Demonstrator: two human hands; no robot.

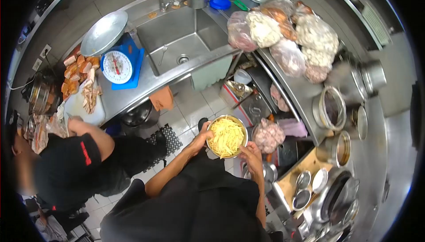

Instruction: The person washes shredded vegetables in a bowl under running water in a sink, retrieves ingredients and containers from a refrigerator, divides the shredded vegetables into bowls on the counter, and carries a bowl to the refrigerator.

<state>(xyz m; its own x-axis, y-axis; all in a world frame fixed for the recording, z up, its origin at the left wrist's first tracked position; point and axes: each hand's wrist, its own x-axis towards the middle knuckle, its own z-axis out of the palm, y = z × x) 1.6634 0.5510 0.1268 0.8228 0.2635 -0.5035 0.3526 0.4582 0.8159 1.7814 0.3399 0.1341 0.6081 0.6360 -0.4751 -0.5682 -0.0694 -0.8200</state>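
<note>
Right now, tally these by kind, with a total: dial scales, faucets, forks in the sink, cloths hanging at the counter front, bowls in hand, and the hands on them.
Dial scale: 1
Faucet: 1
Fork: 1
Cloths: 2 (orange cloth, green cloth)
Bowl: 1
Hands: 2 (left hand, right hand)
Total: 8

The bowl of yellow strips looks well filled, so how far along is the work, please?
The yellow strips look already cut and heaped in the bowl. The left hand and right hand hold it in mid-air. Setting it down appears to be left, since no surface supports it.
</note>
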